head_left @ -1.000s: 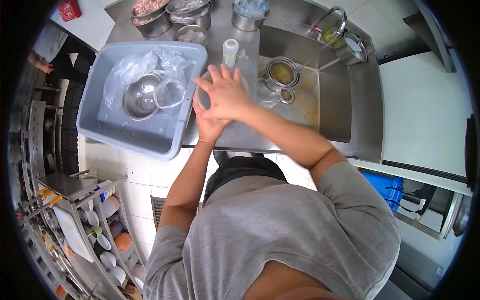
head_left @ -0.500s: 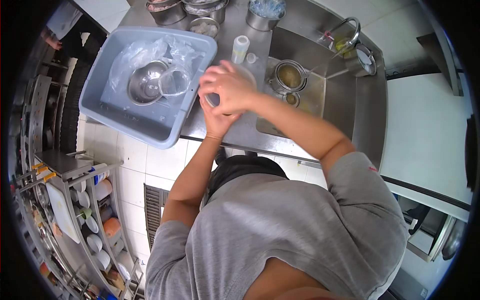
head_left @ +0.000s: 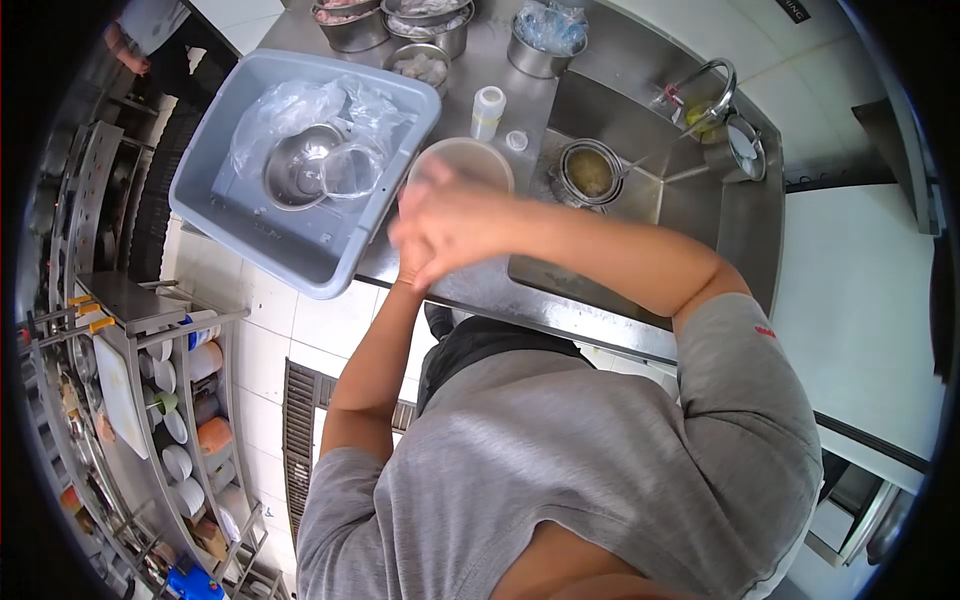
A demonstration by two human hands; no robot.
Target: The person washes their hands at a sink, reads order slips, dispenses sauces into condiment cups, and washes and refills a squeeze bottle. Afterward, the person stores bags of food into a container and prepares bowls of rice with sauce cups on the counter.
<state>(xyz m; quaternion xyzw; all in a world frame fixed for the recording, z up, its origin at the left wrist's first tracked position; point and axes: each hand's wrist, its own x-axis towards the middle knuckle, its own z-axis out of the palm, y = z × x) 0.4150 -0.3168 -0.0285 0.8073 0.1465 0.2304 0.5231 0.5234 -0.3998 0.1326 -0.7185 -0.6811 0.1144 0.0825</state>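
Note:
My right hand (head_left: pixel 455 225) is smeared by motion and lies across my left hand, its fingers too blurred to read. Most of my left hand (head_left: pixel 410 262) is hidden beneath it; only the wrist side shows. Anything between the two hands cannot be made out. Just behind them on the steel counter stands a round pale container (head_left: pixel 462 152), partly covered by the right hand. Beyond it are an uncapped white squeeze bottle (head_left: pixel 488 112) and a small white cap (head_left: pixel 516 140).
Left of my hands, a grey-blue plastic tub (head_left: pixel 275 258) holds a metal bowl (head_left: pixel 298 172) and clear plastic bags (head_left: pixel 275 115). On the right, a steel sink (head_left: pixel 690 225) contains a metal pot (head_left: pixel 588 172) under the faucet (head_left: pixel 722 75). Metal tins (head_left: pixel 355 32) line the back. Another person (head_left: pixel 150 35) stands far left.
Both hands have moved slightly toward my body and left, uncovering more of the round container. The right hand has become more blurred. The camera view has shifted a little.

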